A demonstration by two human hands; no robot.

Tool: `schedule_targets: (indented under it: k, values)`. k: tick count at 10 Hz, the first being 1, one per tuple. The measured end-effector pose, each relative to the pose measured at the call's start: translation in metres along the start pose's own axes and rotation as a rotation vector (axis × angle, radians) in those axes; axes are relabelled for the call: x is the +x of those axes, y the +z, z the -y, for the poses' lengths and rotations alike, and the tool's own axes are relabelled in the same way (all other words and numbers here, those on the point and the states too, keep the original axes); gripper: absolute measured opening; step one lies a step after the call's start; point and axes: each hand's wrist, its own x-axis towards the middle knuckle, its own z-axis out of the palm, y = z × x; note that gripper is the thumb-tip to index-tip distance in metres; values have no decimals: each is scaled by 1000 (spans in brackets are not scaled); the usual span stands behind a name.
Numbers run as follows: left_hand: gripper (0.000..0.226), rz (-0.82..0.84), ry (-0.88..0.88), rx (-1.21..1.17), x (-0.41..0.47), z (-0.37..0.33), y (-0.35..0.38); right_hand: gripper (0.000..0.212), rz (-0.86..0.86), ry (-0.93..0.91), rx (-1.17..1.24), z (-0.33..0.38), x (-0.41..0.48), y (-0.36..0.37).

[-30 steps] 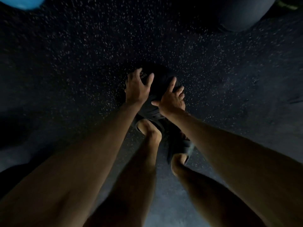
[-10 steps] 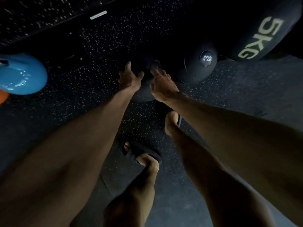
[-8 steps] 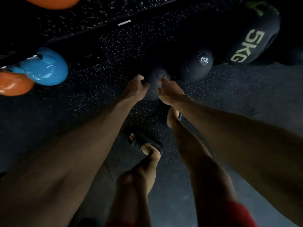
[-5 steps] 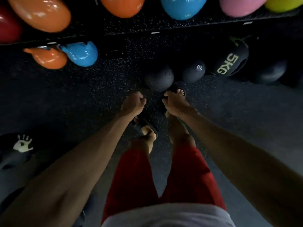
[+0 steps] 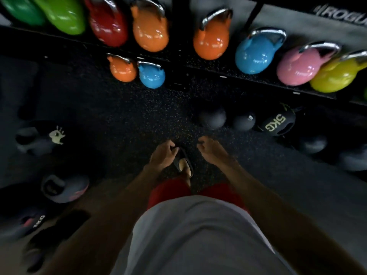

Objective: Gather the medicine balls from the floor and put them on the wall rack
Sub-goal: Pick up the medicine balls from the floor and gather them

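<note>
Three balls point(image 5: 243, 122) sit in a row on the floor point(image 5: 139, 120) before the kettlebells point(image 5: 211, 41); other balls point(image 5: 63, 188) lie off left.

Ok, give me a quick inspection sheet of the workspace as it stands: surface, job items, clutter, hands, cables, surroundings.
Surface: dark speckled rubber floor, dimly lit.
Job's things: plain dark ball, small labelled ball and 5KG ball lie in a row on the floor ahead. The handprint ball and other dark balls lie to the left. None is held.
Clutter: small orange kettlebell and small blue kettlebell on the floor in front of the shelf.
Grippers: left hand and right hand are loosely curled and empty.
Cables: nothing seen.
Surroundings: coloured kettlebells in a row on a low shelf.
</note>
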Motion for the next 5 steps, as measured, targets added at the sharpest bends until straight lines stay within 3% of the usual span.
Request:
schedule_targets:
  k: [2, 4, 5]
  values:
    - [34, -179, -57, -110, -109, 81, -3, 37, 103, -146, -130, 43, -64, 69]
    - [38, -292, -286, -158, -229, 167, 6, 44, 256, -232, -234, 87, -126, 154]
    - [41, -322, -415, -255, -280, 245, 27, 44, 349, -278, -350, 119, -156, 212]
